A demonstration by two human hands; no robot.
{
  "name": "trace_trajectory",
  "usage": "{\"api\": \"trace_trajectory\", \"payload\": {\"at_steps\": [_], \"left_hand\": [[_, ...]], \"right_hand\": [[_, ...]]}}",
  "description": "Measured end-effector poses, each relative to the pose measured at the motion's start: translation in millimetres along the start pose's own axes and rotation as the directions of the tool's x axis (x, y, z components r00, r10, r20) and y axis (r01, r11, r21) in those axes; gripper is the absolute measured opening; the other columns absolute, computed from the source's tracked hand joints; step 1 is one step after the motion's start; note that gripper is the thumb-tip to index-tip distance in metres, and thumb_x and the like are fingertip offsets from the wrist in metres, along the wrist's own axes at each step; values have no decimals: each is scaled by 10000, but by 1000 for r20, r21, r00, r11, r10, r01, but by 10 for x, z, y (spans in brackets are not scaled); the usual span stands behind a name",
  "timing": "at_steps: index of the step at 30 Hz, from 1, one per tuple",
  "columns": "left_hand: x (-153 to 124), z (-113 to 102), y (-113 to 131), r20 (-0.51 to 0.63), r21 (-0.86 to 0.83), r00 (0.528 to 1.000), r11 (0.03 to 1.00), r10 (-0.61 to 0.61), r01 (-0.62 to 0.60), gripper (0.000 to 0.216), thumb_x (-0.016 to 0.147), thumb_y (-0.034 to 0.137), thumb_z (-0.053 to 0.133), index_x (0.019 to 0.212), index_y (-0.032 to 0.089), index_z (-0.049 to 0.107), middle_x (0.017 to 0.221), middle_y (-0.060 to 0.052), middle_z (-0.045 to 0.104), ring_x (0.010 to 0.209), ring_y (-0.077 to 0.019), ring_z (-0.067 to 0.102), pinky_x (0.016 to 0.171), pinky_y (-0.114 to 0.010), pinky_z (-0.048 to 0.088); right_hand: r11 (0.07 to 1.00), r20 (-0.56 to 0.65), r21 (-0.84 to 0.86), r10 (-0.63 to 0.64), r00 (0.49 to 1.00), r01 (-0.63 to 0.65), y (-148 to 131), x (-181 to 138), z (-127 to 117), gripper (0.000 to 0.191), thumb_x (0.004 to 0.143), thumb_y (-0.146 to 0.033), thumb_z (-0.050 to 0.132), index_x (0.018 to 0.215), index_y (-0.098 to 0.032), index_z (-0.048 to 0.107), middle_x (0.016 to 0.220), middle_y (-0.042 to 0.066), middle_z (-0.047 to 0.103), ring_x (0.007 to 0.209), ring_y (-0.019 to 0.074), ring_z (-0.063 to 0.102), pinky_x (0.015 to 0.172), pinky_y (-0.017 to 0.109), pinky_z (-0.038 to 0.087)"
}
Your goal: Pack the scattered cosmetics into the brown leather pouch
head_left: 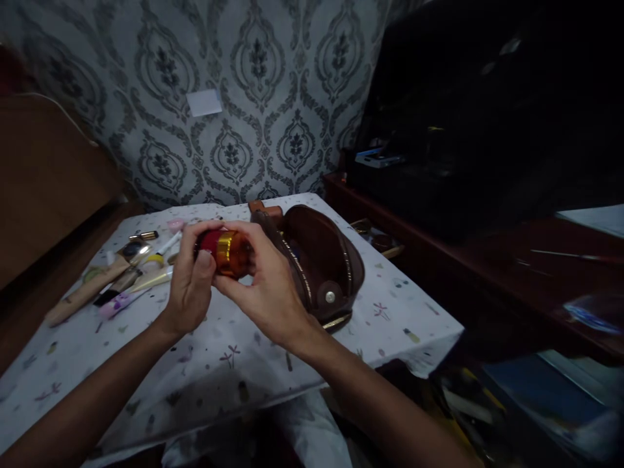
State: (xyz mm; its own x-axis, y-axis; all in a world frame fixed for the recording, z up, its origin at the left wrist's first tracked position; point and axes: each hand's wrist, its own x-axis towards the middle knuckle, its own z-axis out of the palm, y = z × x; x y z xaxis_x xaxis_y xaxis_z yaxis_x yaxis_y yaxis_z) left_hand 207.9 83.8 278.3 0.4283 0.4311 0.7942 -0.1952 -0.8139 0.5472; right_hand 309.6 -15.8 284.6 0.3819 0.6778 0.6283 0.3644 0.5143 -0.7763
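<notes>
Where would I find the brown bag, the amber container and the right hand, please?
Brown bag (316,250), head view: inside of its opening.
Amber container (225,252), head view: the gold band around it.
Right hand (273,283), head view: back of the hand.

1. The scene was dim, with a cool, bluish-grey cast; the source of the light could not be placed.
2. The white tablecloth (390,305) was among the palest areas, brightest toward 4 o'clock and sinking into soft shadow at 7 o'clock.
3. Toward 2 o'clock a black mass (487,130) swallowed nearly all detail.
4. The inside of the brown bag (319,244), near the dial's centre, lay in deep shade.
5. Small glints showed at 9 o'clock, on the gold band of the amber jar (234,255) and a round compact (134,249).
6. The patterned wallpaper (258,58) read fairly clearly at 12 o'clock.
7. Wide-angle stretching and smeary blur softened the edges, strongly at 4 o'clock around a blue object (541,387).
</notes>
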Motion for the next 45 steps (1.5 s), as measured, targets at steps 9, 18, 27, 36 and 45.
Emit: {"api": "trace_trajectory", "payload": {"at_steps": [9,18,27,36,45], "left_hand": [[-183,-217,-201,85,-3,971,974,-225,226,566,998,662,269,1037,191,581,912,-40,649,809,-178,619,740,-295,508],[-273,-244,-349,185,49,971,988,-150,144,497,1010,627,272,1100,189,490,734,15,578,571,-140,536,570,-280,422],[-172,-152,-183,166,-32,984,998,61,-56,527,968,679,361,1117,191,493,790,10,548,609,-132,513,572,-272,426],[34,149,-38,246,-189,960,978,131,-85,703,862,757,509,1271,186,471,1115,-81,573,982,-231,605,854,-353,518],[26,399,-33,510,-139,857,990,77,-6,820,865,655,614,1473,185,328,1442,-154,480,1328,-342,483,1130,-477,395]], "right_hand": [[992,56,7,127,990,-128,297,-218,304,469,886,-365,665,1305,-215,516,1233,90,642,1020,208,646,852,334,540],[905,20,215,372,928,-367,379,-312,454,453,894,-551,606,1177,-208,524,968,30,643,619,111,590,516,245,462],[942,25,88,324,946,-325,21,-301,201,391,927,-531,574,1142,-206,548,949,26,634,664,116,587,537,244,463],[974,46,-61,223,974,-220,-308,-161,-325,350,950,-508,563,1122,-204,588,821,-5,597,621,112,547,551,248,443],[961,-11,-165,222,975,-221,-321,-97,-702,351,947,-539,542,956,-197,619,789,-4,609,568,103,533,494,235,426]]}}
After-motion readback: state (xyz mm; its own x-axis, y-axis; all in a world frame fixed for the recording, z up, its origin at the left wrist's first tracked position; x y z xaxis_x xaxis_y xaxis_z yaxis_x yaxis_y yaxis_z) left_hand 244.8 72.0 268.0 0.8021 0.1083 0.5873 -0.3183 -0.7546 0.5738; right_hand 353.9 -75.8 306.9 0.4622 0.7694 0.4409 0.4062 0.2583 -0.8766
